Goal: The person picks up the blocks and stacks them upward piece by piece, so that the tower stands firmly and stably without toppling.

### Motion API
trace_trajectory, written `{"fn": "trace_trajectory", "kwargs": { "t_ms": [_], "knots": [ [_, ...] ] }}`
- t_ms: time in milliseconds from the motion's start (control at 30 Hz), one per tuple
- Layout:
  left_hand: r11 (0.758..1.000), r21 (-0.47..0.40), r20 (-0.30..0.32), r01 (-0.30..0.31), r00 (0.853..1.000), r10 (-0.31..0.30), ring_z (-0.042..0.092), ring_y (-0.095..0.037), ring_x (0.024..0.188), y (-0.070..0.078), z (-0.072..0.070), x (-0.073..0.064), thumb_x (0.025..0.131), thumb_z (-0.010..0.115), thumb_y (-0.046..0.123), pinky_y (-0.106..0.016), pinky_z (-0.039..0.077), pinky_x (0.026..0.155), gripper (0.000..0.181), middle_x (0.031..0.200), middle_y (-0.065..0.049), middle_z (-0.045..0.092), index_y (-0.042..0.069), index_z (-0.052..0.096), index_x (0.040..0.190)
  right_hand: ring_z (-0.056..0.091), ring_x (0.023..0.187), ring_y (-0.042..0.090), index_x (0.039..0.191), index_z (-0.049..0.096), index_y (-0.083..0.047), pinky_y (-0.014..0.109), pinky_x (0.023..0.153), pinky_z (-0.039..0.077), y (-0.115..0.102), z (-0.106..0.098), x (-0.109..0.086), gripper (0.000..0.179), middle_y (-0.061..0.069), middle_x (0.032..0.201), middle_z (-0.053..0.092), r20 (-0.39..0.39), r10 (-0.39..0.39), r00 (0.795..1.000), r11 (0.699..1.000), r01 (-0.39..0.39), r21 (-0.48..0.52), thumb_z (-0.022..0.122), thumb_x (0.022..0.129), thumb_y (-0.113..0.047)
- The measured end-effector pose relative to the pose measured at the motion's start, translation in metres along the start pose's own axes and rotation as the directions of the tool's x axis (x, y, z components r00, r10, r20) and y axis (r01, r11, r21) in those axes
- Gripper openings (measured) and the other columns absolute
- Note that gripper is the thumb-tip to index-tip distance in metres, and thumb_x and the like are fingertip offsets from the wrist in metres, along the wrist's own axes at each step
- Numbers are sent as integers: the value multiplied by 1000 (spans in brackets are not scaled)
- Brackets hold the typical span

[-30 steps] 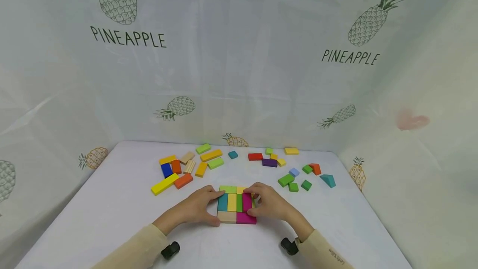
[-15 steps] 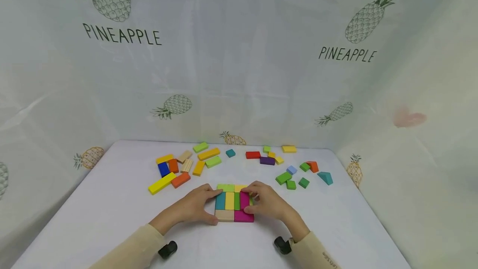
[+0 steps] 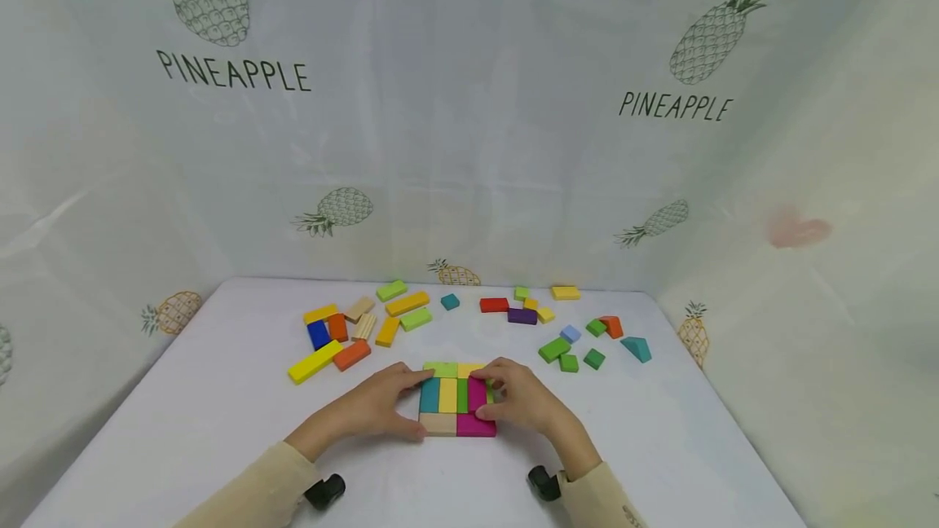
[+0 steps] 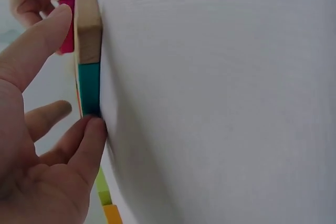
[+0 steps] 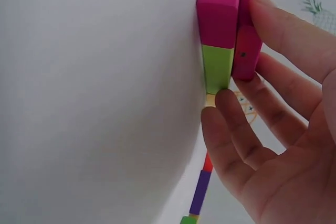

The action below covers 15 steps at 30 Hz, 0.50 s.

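Note:
My right hand [image 3: 524, 399] pinches a magenta block [image 5: 248, 51] between thumb and fingers, at the top face of a flat patch of blocks. In the head view the patch shows a tan block [image 3: 438, 424], another magenta block [image 3: 476, 426], a teal block [image 3: 429, 395], a yellow block [image 3: 448, 395], a green block [image 3: 462, 396] and a light green block [image 3: 441, 369]. At the patch's left side, my left hand [image 3: 372, 406] spreads thumb and fingers, its fingertips against the teal block's side [image 4: 90, 88]. The right hand hides part of the patch's right edge.
Loose blocks lie beyond the patch: several at the back left, including a long yellow block [image 3: 315, 362], and several at the right, including a teal triangular block [image 3: 637, 348]. A red block [image 3: 494, 305] and a purple block [image 3: 522, 316] lie at the back. A pineapple-print curtain [image 3: 469, 145] stands behind.
The head view has shifted slightly, so everything sits a little further left. Both hands keep nearly the same places on the patch, and the right hand still holds the magenta block.

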<state>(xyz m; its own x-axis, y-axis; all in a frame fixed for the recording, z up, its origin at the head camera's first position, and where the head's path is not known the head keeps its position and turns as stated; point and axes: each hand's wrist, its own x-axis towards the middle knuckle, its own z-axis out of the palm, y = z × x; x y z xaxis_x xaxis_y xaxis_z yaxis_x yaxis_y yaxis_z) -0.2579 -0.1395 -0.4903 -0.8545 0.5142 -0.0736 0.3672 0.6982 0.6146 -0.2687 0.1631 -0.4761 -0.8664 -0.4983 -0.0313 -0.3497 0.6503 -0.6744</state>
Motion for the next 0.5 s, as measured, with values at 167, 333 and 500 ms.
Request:
{"fn": "trace_trajectory", "kwargs": {
  "t_ms": [167, 333, 500],
  "knots": [
    [1000, -16, -32, -21, 999, 20, 57, -12, 116, -12, -6, -2, 89, 83, 53, -44, 55, 105, 80, 131, 8, 62, 26, 53, 158, 58, 115, 22, 143, 68, -16, 33, 86, 58, -2, 1, 0, 58, -4, 127, 63, -1, 14, 1000, 1000, -14, -8, 88, 90, -26],
    [999, -7, -174, 37, 984, -37, 59, -14, 114, -23, -21, -9, 92, 84, 40, -38, 58, 97, 65, 132, 5, 65, 27, 60, 151, 57, 115, 22, 143, 68, -15, 33, 86, 57, -4, 1, 0, 58, -3, 127, 63, 2, 20, 1000, 1000, -20, -4, 88, 89, -25],
    [994, 33, -303, 106, 949, -91, 61, -28, 118, -38, -42, -14, 92, 86, 30, -50, 58, 101, 58, 136, -8, 64, 22, 65, 146, 57, 115, 21, 142, 68, -17, 33, 87, 58, -2, 1, 0, 57, -5, 124, 63, 3, 35, 999, 999, -35, 0, 89, 89, -26]
  ]
}}
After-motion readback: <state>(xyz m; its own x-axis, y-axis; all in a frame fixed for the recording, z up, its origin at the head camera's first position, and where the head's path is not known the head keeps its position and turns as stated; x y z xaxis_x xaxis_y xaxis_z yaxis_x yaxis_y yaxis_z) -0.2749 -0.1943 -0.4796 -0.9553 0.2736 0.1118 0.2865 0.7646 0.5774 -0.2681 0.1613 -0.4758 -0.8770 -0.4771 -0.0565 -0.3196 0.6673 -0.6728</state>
